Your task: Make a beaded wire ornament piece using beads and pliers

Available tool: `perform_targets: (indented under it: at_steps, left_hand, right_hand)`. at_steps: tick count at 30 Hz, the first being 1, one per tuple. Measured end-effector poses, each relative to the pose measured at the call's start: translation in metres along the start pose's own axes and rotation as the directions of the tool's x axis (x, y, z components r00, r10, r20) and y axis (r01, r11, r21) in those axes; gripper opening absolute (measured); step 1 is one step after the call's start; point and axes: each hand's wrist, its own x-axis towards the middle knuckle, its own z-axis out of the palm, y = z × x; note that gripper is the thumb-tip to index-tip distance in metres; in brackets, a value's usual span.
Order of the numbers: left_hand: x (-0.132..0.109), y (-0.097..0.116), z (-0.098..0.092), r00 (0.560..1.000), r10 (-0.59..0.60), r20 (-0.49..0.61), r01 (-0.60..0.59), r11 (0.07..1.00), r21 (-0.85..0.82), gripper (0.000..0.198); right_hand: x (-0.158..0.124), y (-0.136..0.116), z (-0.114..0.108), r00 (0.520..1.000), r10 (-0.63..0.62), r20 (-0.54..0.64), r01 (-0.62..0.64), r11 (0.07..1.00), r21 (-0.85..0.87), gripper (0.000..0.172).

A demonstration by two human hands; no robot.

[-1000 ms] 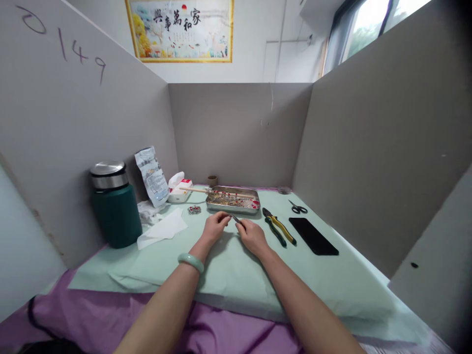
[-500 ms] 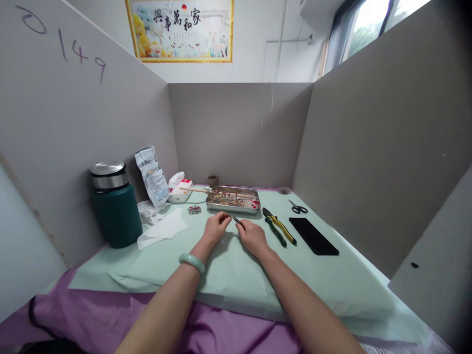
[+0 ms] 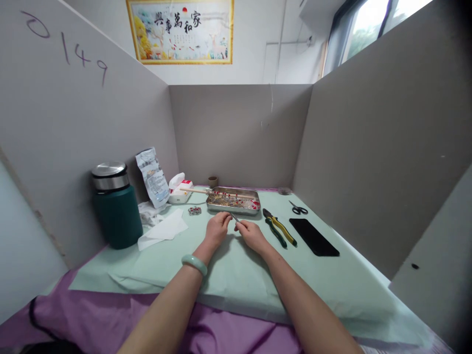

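Observation:
My left hand (image 3: 217, 228) is closed in a pinch, just in front of the metal tray (image 3: 236, 210). Whatever its fingertips hold is too small to make out. To its right, my right hand (image 3: 251, 235) grips slim metal tweezers (image 3: 234, 217). The tip of the tweezers points up and left, close to the left fingertips. Red beads (image 3: 236, 196) and gold-coloured bits lie inside the tray. A small cluster of red and silver beadwork (image 3: 194, 211) rests on the cloth left of the tray.
Right of my hands lie green-and-yellow pliers (image 3: 279, 228), black scissors (image 3: 299, 209) and a black phone (image 3: 313, 237). On the left stand a green flask (image 3: 117, 216), a foil pouch (image 3: 152, 178), a tissue pack (image 3: 181, 191) and white paper (image 3: 164, 231). Grey partitions (image 3: 241, 132) surround the table.
The right hand and the tweezers have turned slightly, with the wrist shifting a little left. The left hand moves marginally right, still pinched. Other things stay put; the view tilts slightly.

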Motion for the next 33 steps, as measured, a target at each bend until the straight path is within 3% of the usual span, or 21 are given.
perform_targets:
  at_steps: [6, 12, 16, 23, 28, 33]
  left_hand:
    - [-0.001, 0.003, -0.003, 0.999, 0.046, -0.026, -0.049, 0.992, -0.119, 0.020]
    - [-0.001, 0.007, -0.008, 0.999, -0.040, 0.016, 0.043, 0.935, -0.352, 0.024]
    - [0.000, 0.009, -0.012, 0.994, -0.074, 0.081, 0.102, 0.894, -0.436, 0.024]
    - [-0.001, 0.014, -0.019, 0.982, -0.084, 0.172, 0.152, 0.886, -0.438, 0.025]
    - [-0.002, 0.013, -0.015, 0.931, -0.204, 0.301, 0.353, 0.704, -0.616, 0.029]
    - [-0.001, 0.010, -0.009, 0.921, -0.231, 0.315, 0.390, 0.535, -0.750, 0.035]
  right_hand:
    - [-0.002, -0.004, -0.010, 0.958, 0.127, 0.257, -0.219, 0.902, 0.371, 0.027]
    - [-0.003, -0.007, -0.009, 0.937, 0.131, 0.323, -0.287, 0.817, 0.501, 0.026]
    - [-0.004, -0.006, -0.010, 0.943, 0.121, 0.310, -0.263, 0.841, 0.473, 0.026]
    - [-0.005, 0.001, -0.017, 0.974, 0.039, 0.222, -0.103, 0.954, 0.281, 0.031]
    - [-0.003, 0.000, -0.013, 0.987, -0.004, 0.161, -0.035, 0.971, 0.238, 0.032]
    - [-0.003, -0.005, -0.004, 0.992, -0.001, 0.126, -0.033, 0.963, 0.268, 0.032]
